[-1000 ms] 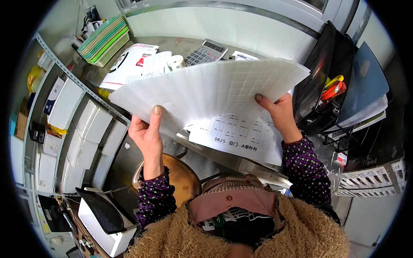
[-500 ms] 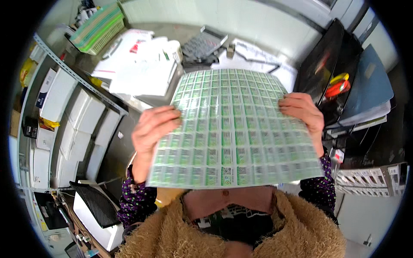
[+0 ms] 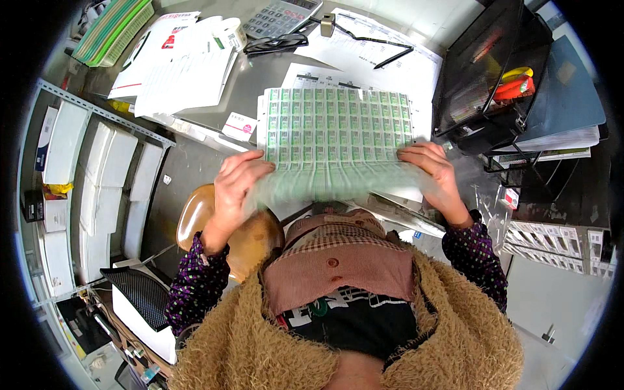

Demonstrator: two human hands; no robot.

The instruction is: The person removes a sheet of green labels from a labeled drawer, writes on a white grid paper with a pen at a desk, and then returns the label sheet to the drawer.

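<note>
Between my two hands is a large sheet of small green-and-white labels, printed in a regular grid. My left hand grips its left edge, fingers on top. At the right edge my right hand holds it in the same way, thumb hidden beneath. The far part of the sheet lies nearly flat over white papers on the desk. Its near part curves downward and is smeared by motion. A small white card with a red mark lies left of the sheet.
Beyond the sheet are printed papers, a pen, dark-framed glasses and a calculator. More papers lie at the left. A black mesh organizer stands right. White boxes fill a left shelf; a brown stool sits below.
The label sheet has moved from raised and close to me down onto the desk papers. My hands have lowered with it, and its near edge now bends downward.
</note>
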